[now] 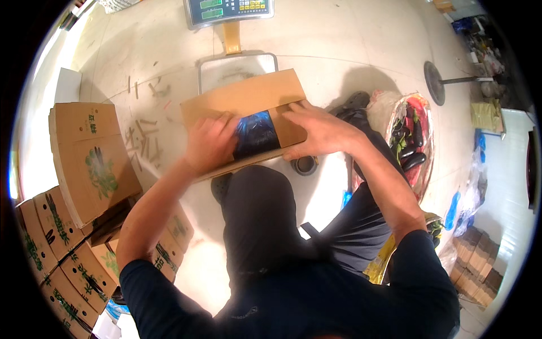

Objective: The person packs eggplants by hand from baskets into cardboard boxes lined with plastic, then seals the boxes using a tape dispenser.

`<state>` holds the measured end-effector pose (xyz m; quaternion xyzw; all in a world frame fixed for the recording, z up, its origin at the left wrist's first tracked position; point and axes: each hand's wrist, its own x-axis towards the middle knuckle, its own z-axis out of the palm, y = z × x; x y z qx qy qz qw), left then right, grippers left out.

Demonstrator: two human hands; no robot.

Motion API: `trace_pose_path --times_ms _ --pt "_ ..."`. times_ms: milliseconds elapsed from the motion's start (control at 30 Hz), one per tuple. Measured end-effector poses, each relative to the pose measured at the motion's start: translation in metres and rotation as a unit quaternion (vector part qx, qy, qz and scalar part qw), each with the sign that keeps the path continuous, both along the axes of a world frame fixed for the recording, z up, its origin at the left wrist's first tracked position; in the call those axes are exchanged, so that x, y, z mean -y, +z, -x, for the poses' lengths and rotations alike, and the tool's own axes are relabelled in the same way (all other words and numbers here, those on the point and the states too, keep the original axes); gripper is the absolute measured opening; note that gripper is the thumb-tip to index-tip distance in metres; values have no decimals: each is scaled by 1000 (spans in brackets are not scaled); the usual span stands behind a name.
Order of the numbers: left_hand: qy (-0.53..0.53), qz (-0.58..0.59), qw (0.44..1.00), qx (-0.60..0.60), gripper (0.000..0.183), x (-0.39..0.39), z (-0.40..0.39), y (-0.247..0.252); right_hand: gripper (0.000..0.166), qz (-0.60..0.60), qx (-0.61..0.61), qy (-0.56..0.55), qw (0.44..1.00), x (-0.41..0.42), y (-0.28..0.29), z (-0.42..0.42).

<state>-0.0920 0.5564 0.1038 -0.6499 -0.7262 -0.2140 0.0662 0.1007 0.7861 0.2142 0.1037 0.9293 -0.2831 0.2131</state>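
A cardboard box (245, 94) sits in front of my knees, its long far flap raised and its near flap edge toward me. Between the end flaps shows a dark blue plastic liner (256, 137); whatever it covers is hidden. My left hand (211, 140), slightly blurred, lies with bent fingers over the box's left end. At the right end, my right hand (324, 127) grips the box, its thumb by the near edge and its fingers spread over the end flap. Just below that hand, a round dark roll (305, 166), perhaps tape, rests on the floor.
Beyond the box stands a platform scale (237, 63) with a lit display (230, 12). Printed cartons (80, 275) are stacked at left, under a flattened carton stack (99, 161). An open sack (431, 148) of eggplants (417, 132) stands at right, near a round-based stand (434, 83).
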Motion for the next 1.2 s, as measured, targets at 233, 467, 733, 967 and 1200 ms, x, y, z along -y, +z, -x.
trace_pose_path --times_ms 233,467,733,967,1200 --pt "53 159 841 515 46 -15 48 45 83 -192 -269 -93 939 3 -72 8" --pt "78 160 984 28 57 -50 -7 35 76 -113 -271 -228 928 2 -107 30" --pt "61 144 987 -23 78 -81 -23 23 57 108 -307 -389 862 -8 -125 29" --pt "25 131 990 38 75 -98 -17 18 52 142 -278 -416 854 2 -122 18" --pt "40 119 990 56 71 -100 -16 17 55 203 -90 -453 863 -70 -194 -48"
